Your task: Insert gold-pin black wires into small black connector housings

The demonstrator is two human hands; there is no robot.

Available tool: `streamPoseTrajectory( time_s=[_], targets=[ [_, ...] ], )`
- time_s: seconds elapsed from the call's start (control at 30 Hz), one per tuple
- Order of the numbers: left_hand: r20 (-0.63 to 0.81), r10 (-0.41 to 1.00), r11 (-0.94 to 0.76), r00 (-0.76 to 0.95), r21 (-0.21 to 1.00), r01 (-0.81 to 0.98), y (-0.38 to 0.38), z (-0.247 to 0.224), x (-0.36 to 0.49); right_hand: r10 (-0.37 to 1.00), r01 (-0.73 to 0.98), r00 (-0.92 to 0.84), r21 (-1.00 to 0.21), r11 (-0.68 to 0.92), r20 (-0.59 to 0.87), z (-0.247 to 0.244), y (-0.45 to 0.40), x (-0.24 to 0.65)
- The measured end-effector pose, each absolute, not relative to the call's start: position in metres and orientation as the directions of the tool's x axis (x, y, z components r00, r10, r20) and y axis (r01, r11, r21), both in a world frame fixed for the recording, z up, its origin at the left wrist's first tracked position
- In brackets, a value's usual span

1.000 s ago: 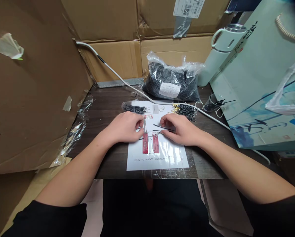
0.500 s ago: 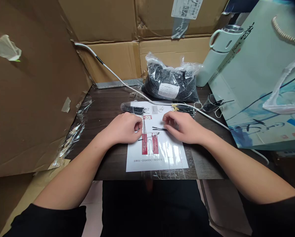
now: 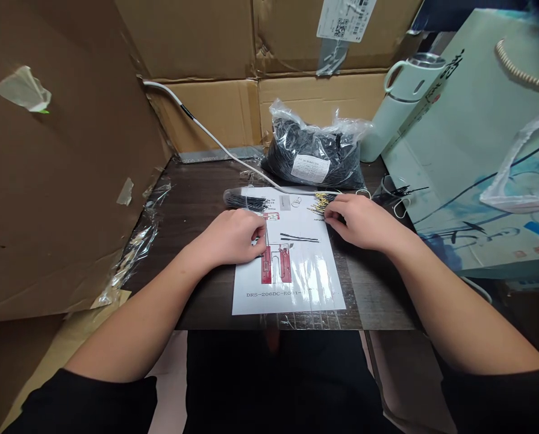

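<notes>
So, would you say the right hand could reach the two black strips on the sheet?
Probably yes: the right hand is close by, and nothing visibly covers the two black strips.

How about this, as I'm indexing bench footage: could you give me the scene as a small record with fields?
left hand: curled over the sheet's left side, grip unclear
right hand: fingertips beside the gold-tipped bundle, grip unclear
printed sheet: two thin dark strips lie on it
near left hand: dark bundle
behind: plastic bag of dark strands
right side: pale flask, paper bag
</notes>
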State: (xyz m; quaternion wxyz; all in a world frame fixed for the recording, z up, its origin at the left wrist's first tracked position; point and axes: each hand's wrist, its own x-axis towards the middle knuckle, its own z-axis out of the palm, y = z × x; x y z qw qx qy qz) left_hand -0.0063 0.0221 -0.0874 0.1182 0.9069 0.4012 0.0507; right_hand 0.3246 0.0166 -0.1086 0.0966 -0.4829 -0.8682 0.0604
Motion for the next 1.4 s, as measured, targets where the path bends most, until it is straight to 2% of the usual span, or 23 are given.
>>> streamPoseTrajectory(
  time_s=[0.2,0.43,0.67,0.77,0.97,1.03,1.13,1.27,1.4],
  targets=[
    [0.013,0.730,-0.671,0.683,0.205,0.713,0.021,-0.089,-0.004,0.871,0.868,-0.491,-0.075,0.491,0.020,-0.106,0.013,0.313],
    [0.020,0.744,-0.661,0.667,0.161,0.733,0.020,-0.087,-0.005,0.873,0.869,-0.487,0.103,0.485,-0.002,-0.104,0.010,0.304],
    [0.003,0.754,-0.652,0.657,0.124,0.748,0.022,-0.087,-0.007,0.869,0.856,-0.495,0.174,0.486,0.007,-0.104,0.006,0.300],
    [0.041,0.738,-0.666,0.673,0.202,0.718,0.022,-0.090,-0.005,0.862,0.852,-0.506,0.175,0.494,0.033,-0.105,0.006,0.300],
    [0.260,0.710,-0.682,0.654,0.484,0.548,0.018,-0.093,-0.002,0.844,0.844,-0.530,0.152,0.514,0.086,-0.109,0.007,0.300],
    [0.291,0.730,-0.656,0.619,0.554,0.513,0.017,-0.095,-0.001,0.846,0.845,-0.527,0.157,0.511,0.083,-0.110,0.008,0.300],
    [0.246,0.782,-0.566,0.572,0.662,0.490,0.015,-0.098,0.002,0.850,0.848,-0.521,0.157,0.506,0.075,-0.110,0.009,0.300],
    [0.159,0.833,-0.399,0.530,0.836,0.377,0.012,-0.106,0.008,0.849,0.852,-0.518,0.146,0.502,0.104,-0.111,0.008,0.300],
    [0.096,0.869,-0.281,0.485,0.903,0.324,0.011,-0.111,0.013,0.835,0.854,-0.520,0.139,0.502,0.181,-0.110,0.007,0.300]
  ],
)
